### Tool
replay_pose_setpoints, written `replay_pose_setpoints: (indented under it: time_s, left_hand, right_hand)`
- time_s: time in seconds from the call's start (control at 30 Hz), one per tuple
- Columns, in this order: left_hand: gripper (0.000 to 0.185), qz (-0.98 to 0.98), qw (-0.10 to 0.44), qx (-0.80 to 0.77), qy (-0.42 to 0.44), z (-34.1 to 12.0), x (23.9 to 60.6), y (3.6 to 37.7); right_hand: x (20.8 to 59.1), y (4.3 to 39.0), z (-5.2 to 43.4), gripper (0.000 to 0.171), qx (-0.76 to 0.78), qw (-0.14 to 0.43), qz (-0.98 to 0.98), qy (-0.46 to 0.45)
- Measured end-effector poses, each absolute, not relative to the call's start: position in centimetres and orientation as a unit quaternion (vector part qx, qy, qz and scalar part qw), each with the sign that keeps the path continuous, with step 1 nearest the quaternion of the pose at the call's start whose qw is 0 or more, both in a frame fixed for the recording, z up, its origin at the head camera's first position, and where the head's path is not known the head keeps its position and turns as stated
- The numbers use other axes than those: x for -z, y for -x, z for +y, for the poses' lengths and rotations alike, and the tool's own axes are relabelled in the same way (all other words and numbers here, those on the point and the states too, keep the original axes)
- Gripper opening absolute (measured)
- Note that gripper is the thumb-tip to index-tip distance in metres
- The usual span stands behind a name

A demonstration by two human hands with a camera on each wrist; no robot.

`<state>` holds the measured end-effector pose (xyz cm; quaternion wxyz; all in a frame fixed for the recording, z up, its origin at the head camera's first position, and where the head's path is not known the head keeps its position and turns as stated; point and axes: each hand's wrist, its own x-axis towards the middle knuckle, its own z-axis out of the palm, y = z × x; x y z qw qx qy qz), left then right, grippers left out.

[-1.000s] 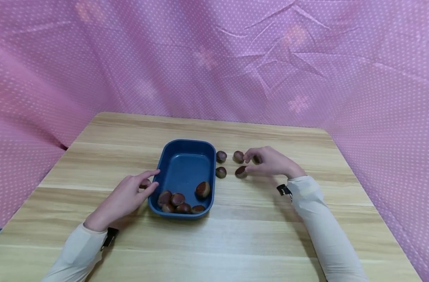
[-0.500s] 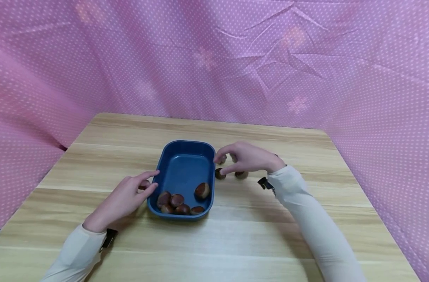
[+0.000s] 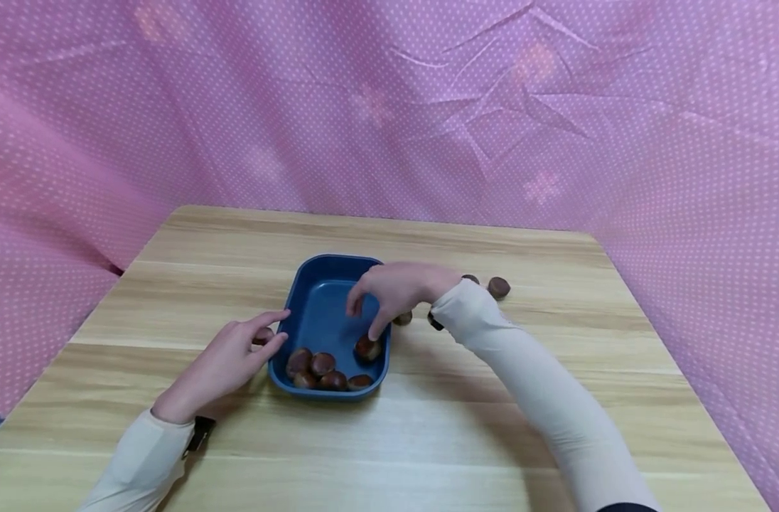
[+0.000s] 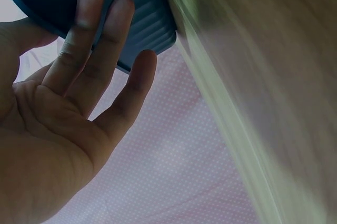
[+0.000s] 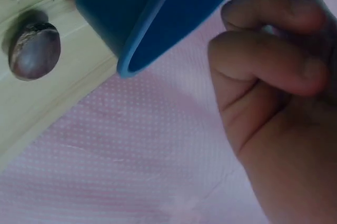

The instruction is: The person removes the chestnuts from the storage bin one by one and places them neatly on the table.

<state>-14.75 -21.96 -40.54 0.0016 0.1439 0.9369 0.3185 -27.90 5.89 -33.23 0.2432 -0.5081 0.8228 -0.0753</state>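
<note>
A dark blue container [image 3: 328,323] stands on the table with several brown chestnuts [image 3: 322,363] gathered at its near end. My left hand [image 3: 219,363] lies at its left side, index and thumb tips at the rim. In the left wrist view, fairly straight fingers [image 4: 89,8] overlap the outer wall. My right hand [image 3: 399,288] reaches over the right rim, thumb and index apart, with nothing visible between them. The thumb tip overlaps a larger chestnut [image 3: 367,350] inside. Two of the right hand's fingers [image 5: 268,60] look bent in the right wrist view.
Chestnuts lie on the wooden table [image 3: 428,441] right of the container, including one chestnut [image 3: 402,318] close to its wall and another chestnut [image 3: 499,287] farther right. The right arm and sleeve [image 3: 530,370] cover part of that area. A pink dotted cloth [image 3: 389,107] hangs behind the table.
My right hand has moved left from above the chestnuts on the table to over the container, uncovering the chestnuts farther right. The left hand and container have stayed nearly still.
</note>
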Motion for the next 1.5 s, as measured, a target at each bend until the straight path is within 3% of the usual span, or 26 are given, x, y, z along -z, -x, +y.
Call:
replay_pose_setpoints:
  time_s: [0.2,0.43,0.73,1.2,1.5]
  left_hand:
    - [0.045,0.938,0.005,-0.318,-0.139,-22.0,40.6,14.7]
    - [0.045,0.938,0.002,-0.315,-0.145,-21.8,40.3,14.7]
    - [0.045,0.936,0.002,-0.321,-0.143,-21.9,40.2,14.6]
    - [0.045,0.938,-0.001,-0.316,-0.142,-21.9,40.3,14.6]
    - [0.044,0.936,-0.006,-0.319,-0.15,-21.8,40.2,14.6]
  right_hand:
    - [34.1,27.0,4.5,0.051,-0.014,0.263,0.839,0.476]
    - [34.8,26.2,4.2,0.039,-0.045,0.232,0.844,0.481]
    - [35.5,25.8,4.1,0.036,-0.058,0.192,0.84,0.505]
    - [34.6,26.7,6.3,0.035,0.091,0.157,0.83,0.527]
    - [34.3,27.6,9.9,0.039,0.178,0.104,0.845,0.493]
